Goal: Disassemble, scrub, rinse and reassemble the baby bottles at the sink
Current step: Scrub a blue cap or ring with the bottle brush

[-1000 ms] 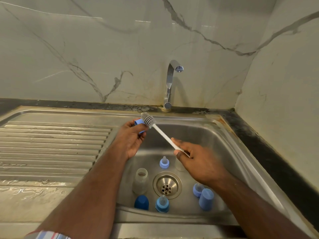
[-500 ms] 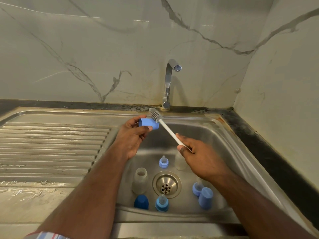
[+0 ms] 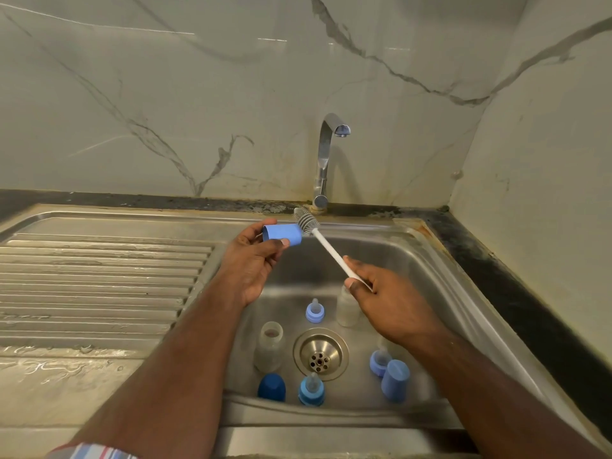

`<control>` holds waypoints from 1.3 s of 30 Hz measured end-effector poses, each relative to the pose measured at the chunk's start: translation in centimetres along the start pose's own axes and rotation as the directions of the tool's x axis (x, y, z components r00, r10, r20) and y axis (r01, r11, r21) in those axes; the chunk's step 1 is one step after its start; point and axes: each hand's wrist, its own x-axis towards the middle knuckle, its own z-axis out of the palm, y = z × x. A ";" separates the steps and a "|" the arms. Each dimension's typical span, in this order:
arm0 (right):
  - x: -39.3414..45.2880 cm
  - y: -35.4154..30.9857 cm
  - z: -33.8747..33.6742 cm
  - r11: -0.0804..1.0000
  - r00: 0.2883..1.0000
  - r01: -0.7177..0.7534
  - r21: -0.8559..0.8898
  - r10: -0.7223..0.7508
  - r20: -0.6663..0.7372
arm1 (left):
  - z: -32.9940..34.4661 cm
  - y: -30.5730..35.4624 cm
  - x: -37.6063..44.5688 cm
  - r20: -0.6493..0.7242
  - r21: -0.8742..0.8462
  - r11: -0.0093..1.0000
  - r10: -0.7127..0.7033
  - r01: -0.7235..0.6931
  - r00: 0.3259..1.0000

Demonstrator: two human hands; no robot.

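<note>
— Over the sink [image 3: 427,260], what are the two hands doing?

— Both arms reach forward from the bottom of the head view. The left hand [image 3: 251,260] is up near the back rim, palm turned up, and its thumb and fingers pinch a light blue bottle cap [image 3: 282,234] lying on its side. The right hand [image 3: 390,303] sits lower, over the bowl, and its fingers curl round the white handle of a bottle brush [image 3: 326,248].

— Where is the brush head?

— The grey bristles touch the open end of the cap, just below the tap [image 3: 326,154].

— And the other bottle parts?

— Down in the bowl, round the drain [image 3: 320,354]: two clear bottles [image 3: 270,346], three teats in blue rings [image 3: 315,311], a dark blue cap [image 3: 271,387], and another light blue cap [image 3: 395,380].
</note>
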 end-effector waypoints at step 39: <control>-0.5 -0.3 0.5 0.999 0.999 0.033 0.016 -0.034 0.018 | 0.1 -0.3 0.0 0.060 -0.020 1.000 -0.007 0.008 0.998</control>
